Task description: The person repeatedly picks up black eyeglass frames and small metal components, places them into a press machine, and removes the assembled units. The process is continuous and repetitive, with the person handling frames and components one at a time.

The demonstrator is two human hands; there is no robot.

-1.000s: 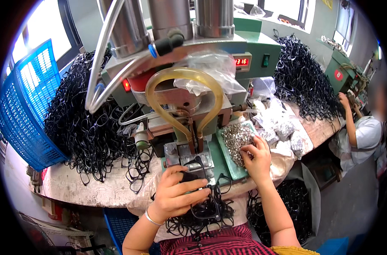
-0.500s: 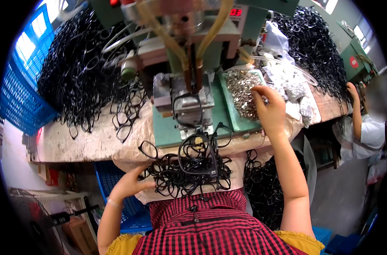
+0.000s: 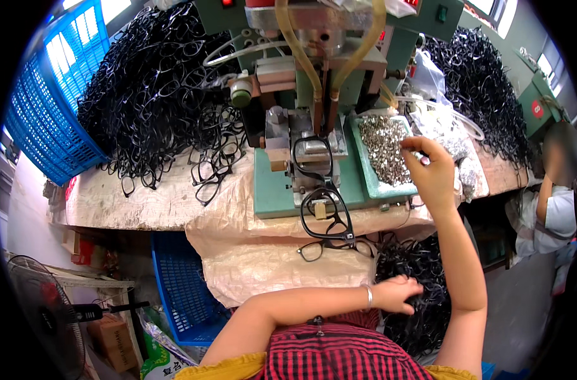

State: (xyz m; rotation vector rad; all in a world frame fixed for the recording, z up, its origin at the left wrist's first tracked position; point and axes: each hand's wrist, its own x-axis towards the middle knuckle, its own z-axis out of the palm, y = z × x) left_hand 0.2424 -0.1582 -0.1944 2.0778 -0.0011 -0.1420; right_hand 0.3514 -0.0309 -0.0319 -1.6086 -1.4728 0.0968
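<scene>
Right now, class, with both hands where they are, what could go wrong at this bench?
1. The right hand is at the side of the pale green tray; a bump might spill the small metal parts.
2. The left hand is at a heap of dark frames; they look tangled, so one could snag.
3. The black glasses frame below the copper-coloured rods juts past the green base; a forearm might knock it.
</scene>
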